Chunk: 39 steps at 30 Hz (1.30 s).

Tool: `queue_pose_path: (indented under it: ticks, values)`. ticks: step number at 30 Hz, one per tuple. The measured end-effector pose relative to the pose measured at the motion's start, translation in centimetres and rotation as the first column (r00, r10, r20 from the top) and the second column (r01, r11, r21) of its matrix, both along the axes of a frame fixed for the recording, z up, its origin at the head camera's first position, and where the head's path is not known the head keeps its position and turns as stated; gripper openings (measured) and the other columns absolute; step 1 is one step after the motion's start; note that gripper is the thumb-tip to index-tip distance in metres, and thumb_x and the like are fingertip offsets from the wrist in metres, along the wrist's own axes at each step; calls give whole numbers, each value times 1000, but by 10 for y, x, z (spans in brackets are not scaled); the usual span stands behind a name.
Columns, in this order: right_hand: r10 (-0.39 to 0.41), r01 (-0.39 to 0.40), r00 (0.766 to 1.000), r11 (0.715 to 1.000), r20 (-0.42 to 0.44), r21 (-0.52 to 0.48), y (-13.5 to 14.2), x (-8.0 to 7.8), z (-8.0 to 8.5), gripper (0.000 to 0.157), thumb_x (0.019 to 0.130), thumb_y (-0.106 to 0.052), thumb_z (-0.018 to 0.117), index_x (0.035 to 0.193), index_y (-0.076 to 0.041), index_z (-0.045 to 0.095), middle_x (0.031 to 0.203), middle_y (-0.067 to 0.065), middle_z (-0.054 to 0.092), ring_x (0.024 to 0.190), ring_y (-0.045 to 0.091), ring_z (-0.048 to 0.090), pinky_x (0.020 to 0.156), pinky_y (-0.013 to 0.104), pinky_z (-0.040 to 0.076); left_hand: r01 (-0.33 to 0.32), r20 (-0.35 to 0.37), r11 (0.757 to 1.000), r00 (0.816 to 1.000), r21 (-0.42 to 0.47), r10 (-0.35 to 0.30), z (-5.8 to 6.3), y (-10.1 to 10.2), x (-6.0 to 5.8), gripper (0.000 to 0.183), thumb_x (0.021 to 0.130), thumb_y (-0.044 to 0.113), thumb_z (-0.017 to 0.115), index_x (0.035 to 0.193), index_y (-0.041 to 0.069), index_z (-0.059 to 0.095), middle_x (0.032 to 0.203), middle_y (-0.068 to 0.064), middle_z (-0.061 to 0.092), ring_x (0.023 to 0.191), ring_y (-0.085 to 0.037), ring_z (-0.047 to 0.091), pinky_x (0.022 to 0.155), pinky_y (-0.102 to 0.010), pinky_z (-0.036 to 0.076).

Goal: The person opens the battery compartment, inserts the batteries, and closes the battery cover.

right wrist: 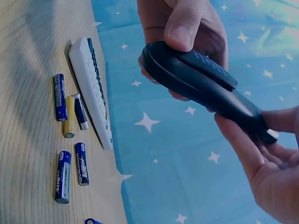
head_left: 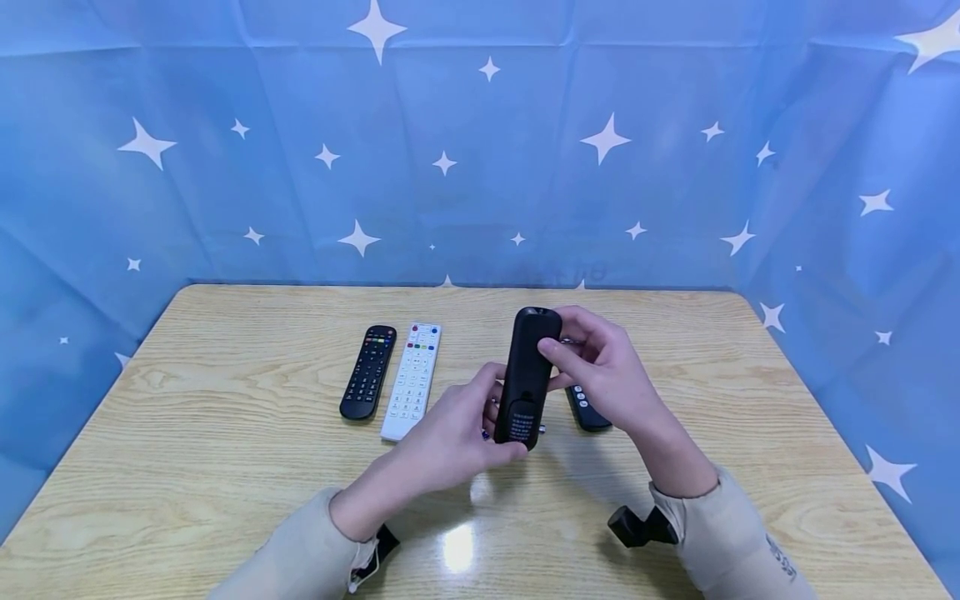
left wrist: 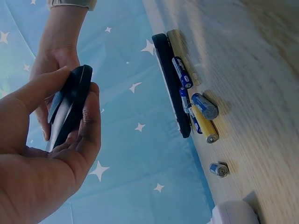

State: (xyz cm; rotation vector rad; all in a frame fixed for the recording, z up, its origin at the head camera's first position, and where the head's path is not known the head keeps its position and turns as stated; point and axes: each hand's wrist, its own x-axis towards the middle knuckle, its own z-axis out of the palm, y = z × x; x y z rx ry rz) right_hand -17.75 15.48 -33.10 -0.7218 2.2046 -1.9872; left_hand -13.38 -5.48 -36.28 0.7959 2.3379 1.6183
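Note:
Above the table, a black remote control (head_left: 534, 358) is held between both hands, its back turned up to the head view. My left hand (head_left: 450, 437) grips its lower end, thumb on the battery cover (right wrist: 210, 67). In the right wrist view that cover stands partly raised from the remote's body, with a gap along its edge. My right hand (head_left: 607, 367) pinches the upper end between thumb and fingers. Several batteries lie on the table below, among them blue ones (right wrist: 63, 177) and a yellow one (right wrist: 69, 117). The left hand mostly hides them in the head view.
A black remote (head_left: 368, 372) and a white remote (head_left: 411, 383) lie side by side left of the hands. Another black remote (head_left: 590, 410) lies partly hidden under the right hand. The wooden table (head_left: 225, 467) ends at a blue star-patterned cloth (head_left: 450, 208) behind.

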Motion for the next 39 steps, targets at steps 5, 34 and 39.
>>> queue_pose_path:
  ticks: [5, 34, 39]
  values:
    - [-21, 21, 1000, 1000, 2, 13, 0, 0, -1, 26, 96, -9, 59, 120, 0, 57, 105, 17, 66, 81, 34, 65, 61, 46, 56, -13, -63, 999, 998, -49, 10, -1, 1, 1, 71, 76, 8, 81, 134, 8, 40, 96, 2, 62, 79, -5, 63, 70, -26, 54]
    - [-57, 57, 997, 998, -50, 1, 7, -5, 2, 25, 95, -8, 60, 118, 3, 57, 103, 17, 66, 77, 32, 66, 60, 44, 56, -300, -724, 918, 690, -261, 19, -8, 1, -2, 73, 81, 39, 77, 143, 21, 43, 136, -13, 42, 123, -27, 42, 91, -41, 47]
    - [-51, 51, 998, 999, -43, -2, 7, -5, 1, 25, 95, -8, 60, 117, 3, 57, 102, 18, 66, 77, 32, 67, 60, 45, 56, -285, -724, 922, 689, -261, 8, -8, 1, -2, 60, 80, 36, 78, 133, 21, 53, 134, -12, 43, 124, -25, 42, 87, -40, 49]
